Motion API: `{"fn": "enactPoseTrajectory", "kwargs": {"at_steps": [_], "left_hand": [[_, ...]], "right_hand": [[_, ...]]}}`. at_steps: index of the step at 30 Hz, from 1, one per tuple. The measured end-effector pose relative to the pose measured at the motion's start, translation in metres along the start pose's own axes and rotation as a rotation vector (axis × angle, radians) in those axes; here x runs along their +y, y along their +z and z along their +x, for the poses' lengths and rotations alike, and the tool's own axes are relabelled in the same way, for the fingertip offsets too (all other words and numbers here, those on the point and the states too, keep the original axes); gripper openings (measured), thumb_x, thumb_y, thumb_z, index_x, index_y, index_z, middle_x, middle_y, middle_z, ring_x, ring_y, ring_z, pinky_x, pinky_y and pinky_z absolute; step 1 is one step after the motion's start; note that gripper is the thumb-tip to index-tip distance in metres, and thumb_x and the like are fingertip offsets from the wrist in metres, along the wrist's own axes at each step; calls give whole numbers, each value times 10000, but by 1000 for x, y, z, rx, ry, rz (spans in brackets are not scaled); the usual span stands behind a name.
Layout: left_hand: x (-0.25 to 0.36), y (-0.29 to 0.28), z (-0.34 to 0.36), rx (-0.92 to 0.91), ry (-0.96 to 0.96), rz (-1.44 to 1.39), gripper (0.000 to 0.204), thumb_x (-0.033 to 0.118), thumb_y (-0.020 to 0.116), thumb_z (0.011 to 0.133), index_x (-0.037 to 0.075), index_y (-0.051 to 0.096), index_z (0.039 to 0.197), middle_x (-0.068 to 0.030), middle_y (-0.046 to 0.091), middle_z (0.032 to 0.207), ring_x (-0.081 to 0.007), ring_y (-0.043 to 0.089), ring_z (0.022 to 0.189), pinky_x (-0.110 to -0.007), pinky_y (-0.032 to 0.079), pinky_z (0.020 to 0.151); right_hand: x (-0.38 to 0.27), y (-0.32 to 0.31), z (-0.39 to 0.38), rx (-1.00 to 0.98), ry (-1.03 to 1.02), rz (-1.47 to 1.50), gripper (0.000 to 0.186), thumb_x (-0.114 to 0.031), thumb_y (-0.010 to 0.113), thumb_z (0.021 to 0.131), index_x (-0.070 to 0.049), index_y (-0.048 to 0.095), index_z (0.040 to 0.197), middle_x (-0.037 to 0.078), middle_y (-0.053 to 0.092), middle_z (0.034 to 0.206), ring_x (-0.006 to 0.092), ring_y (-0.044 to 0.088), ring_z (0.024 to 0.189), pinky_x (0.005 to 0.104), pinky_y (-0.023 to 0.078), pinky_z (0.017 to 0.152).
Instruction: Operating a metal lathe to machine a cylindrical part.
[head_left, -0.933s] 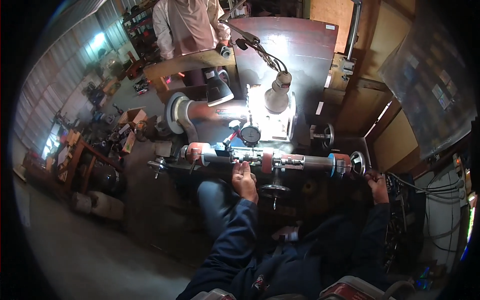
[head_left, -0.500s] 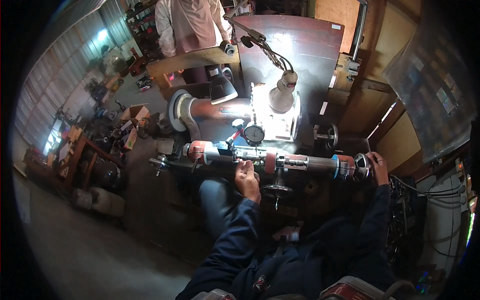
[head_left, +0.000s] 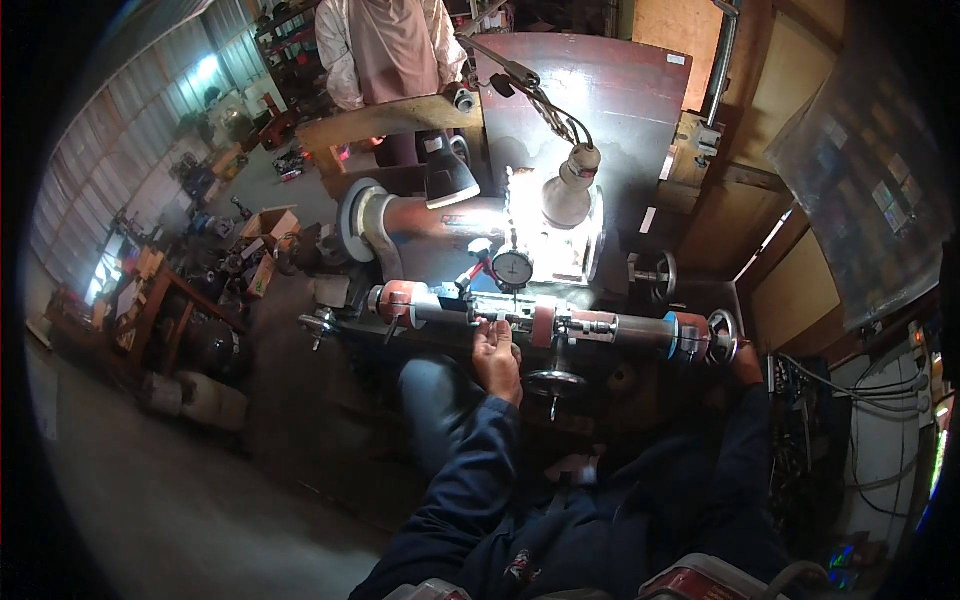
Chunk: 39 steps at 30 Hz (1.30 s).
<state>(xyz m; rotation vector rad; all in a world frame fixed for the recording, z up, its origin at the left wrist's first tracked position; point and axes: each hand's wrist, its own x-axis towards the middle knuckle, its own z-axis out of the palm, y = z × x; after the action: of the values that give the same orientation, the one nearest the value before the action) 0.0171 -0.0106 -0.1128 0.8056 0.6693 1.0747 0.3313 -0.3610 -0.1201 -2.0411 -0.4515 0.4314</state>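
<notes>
A long grinding machine table lies across the middle, with a grey bar (head_left: 645,330) and small metal parts set along it. My left hand (head_left: 497,365) is raised to its front edge, thumb and fingertips pinched together just below the dial gauge (head_left: 514,268); what they hold is too small to make out. My right hand (head_left: 748,366) is closed at the lower right rim of the shiny handwheel (head_left: 722,338) at the table's right end, its fingers partly hidden by the wheel. Another handwheel (head_left: 555,383) sits low at the front, between my hands.
A bright work lamp (head_left: 568,200) hangs close over the machine; a dark second lamp (head_left: 448,178) stands left of it. Behind is a grinding wheel guard (head_left: 362,220). Across the machine stands a person (head_left: 388,60). Tools and boxes (head_left: 270,225) crowd the left floor.
My right hand has moved down along the right handwheel's rim, from its upper right to its lower right. My left hand has stayed nearly in place. The view has shifted slightly.
</notes>
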Motion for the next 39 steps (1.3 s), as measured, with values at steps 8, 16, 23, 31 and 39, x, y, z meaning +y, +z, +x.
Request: {"fn": "enactPoseTrajectory", "kwargs": {"at_steps": [8,16,23,31,39], "left_hand": [[15,3,4,-98,-86,72,296,388,613,923,113,505,947,60,441,544,-33,370,412,-193,235,374],[19,1,7,-143,-192,129,329,375,689,873,136,463,859,90,375,541,-19,339,426,-197,257,391],[19,-6,13,-379,-194,146,212,207,691,892,111,504,858,94,454,628,3,345,458,-197,225,403],[17,-17,22,-469,-168,71,325,110,660,903,31,511,1181,-16,613,1030,-64,560,866,-183,430,696],[9,-14,23,-523,-31,99,492,188,707,873,7,448,1251,-73,584,1156,-141,553,1064,-257,425,924]], "right_hand": [[-160,-16,-48,432,-542,-440,225,-65,532,911,-40,602,1124,185,642,1071,324,623,1011,377,480,842],[-258,104,-44,-129,-734,-272,151,-44,543,897,3,630,1012,162,678,943,282,641,880,344,492,771],[-259,174,-26,-434,-589,-180,95,-56,594,891,10,605,959,123,640,817,155,619,761,300,490,703],[-248,196,-20,-490,-676,-96,88,30,627,824,32,611,911,120,623,836,176,604,779,300,486,743],[-248,197,-16,-520,-679,-48,141,69,632,752,24,609,884,82,591,830,170,586,805,283,482,756]]}}
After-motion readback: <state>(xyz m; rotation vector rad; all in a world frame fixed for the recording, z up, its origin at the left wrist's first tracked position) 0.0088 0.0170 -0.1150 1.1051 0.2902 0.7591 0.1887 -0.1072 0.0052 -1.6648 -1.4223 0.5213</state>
